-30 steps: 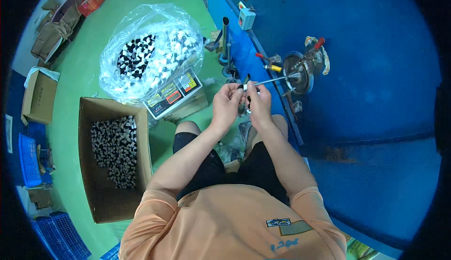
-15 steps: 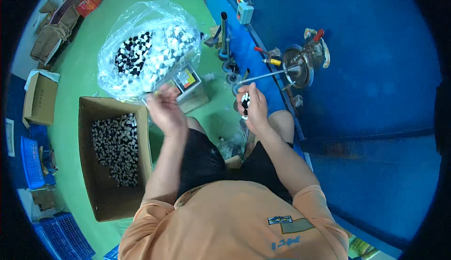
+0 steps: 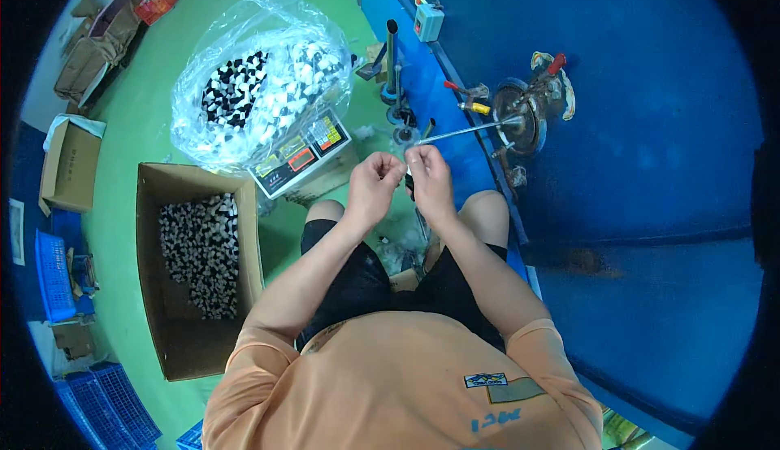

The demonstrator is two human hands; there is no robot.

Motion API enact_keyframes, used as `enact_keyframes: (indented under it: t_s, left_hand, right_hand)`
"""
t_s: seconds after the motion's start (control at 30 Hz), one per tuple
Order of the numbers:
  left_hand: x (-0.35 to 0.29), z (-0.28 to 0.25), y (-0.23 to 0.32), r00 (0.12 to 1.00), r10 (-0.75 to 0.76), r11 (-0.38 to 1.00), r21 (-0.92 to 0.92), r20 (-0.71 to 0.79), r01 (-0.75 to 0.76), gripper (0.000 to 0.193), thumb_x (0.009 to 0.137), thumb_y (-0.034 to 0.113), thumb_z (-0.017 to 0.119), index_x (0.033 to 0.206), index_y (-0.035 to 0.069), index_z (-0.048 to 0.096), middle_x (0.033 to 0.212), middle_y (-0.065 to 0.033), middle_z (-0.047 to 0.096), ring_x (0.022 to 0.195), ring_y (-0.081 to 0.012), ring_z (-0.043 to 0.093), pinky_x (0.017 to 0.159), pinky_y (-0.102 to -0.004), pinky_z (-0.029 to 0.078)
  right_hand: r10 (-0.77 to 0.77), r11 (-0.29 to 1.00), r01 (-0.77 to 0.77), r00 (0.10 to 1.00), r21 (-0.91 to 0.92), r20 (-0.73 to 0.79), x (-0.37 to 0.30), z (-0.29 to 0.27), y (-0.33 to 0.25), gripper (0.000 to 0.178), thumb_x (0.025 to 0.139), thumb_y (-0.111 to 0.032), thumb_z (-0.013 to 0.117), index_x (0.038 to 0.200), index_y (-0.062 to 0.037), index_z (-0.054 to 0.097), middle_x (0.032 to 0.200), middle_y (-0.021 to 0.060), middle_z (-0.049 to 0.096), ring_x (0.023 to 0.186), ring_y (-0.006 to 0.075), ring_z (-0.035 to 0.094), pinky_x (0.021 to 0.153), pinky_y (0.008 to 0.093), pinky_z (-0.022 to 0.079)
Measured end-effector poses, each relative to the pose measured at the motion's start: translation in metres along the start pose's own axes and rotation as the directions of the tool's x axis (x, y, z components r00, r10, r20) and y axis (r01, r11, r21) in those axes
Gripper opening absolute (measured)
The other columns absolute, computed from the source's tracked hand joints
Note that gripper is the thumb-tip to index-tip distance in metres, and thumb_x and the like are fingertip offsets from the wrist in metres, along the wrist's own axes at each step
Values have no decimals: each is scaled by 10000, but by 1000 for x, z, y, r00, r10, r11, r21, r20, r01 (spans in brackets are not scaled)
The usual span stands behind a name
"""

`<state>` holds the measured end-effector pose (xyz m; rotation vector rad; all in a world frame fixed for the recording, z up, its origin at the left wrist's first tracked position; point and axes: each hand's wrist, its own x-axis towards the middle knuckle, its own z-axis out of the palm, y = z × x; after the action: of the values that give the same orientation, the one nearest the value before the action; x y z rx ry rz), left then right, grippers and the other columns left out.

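Observation:
My left hand [image 3: 372, 190] and my right hand [image 3: 431, 183] come close together above my knees, fingertips nearly touching. The right hand is closed; a bit of a black piece [image 3: 409, 187] shows at its inner edge, and earlier it held small black-and-white pieces. My left fingers are pinched, and what they hold cannot be made out. A metal rod [image 3: 463, 131] runs from a round metal fixture [image 3: 521, 118] to just beyond my right hand. Left of my hands stands a scale [image 3: 280, 175], partly under a clear plastic bag [image 3: 231, 19] of black and white pieces [image 3: 231, 92].
An open cardboard box [image 3: 191, 349] with many similar pieces [image 3: 203, 255] stands beside my left arm. A blue machine panel [image 3: 634, 173] fills the right, with a control box [image 3: 428, 22] on its edge. Blue crates [image 3: 110, 405] and another carton [image 3: 75, 161] line the far left.
My left hand has moved right, from over the scale to beside my right hand, uncovering the scale's front. The right hand has turned, hiding most of its black-and-white pieces.

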<state>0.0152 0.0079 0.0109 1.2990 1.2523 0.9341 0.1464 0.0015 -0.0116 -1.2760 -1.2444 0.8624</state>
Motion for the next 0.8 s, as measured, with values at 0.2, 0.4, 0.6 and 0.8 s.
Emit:
enact_keyframes:
  t_s: [0.2, 0.4, 0.6, 0.8]
  left_hand:
    - [6, 8, 4, 985, 66, 977, -189, -159, -96, 80, 896, 30, 622, 969, -4, 629, 809, -42, 616, 693, -76, 521, 623, -203, 437]
    - [-5, 25, 1, 993, 0, 943, -331, -120, -40, 116, 905, 22, 612, 1011, -19, 637, 832, -52, 632, 707, -89, 536, 641, -211, 447]
    - [1, 22, 2, 987, 1, 960, -275, -160, -46, 148, 917, 12, 594, 1051, -37, 634, 863, -62, 649, 740, -100, 570, 675, -213, 471]
    - [9, 16, -4, 988, 11, 934, -352, -151, -64, 153, 926, 7, 579, 1056, -41, 645, 887, -75, 664, 772, -108, 600, 710, -218, 495]
  right_hand:
    - [265, 956, -274, 960, 106, 94, -6, -4, -11, 115, 968, -139, 530, 1011, -42, 571, 783, 36, 574, 568, 104, 490, 478, 245, 403]
    - [411, 801, -376, 911, 466, 30, -6, 5, -4, 134, 977, -169, 541, 1030, -51, 577, 770, 10, 555, 589, 57, 457, 488, 204, 363]
    - [496, 698, -454, 864, 555, 84, -6, 5, -15, 111, 974, -142, 531, 1030, -51, 561, 754, 15, 535, 550, 68, 443, 441, 207, 348]
    - [547, 699, -505, 833, 506, 76, -5, -8, -10, 128, 981, -161, 524, 1042, -53, 558, 735, 10, 528, 523, 63, 423, 419, 202, 306]
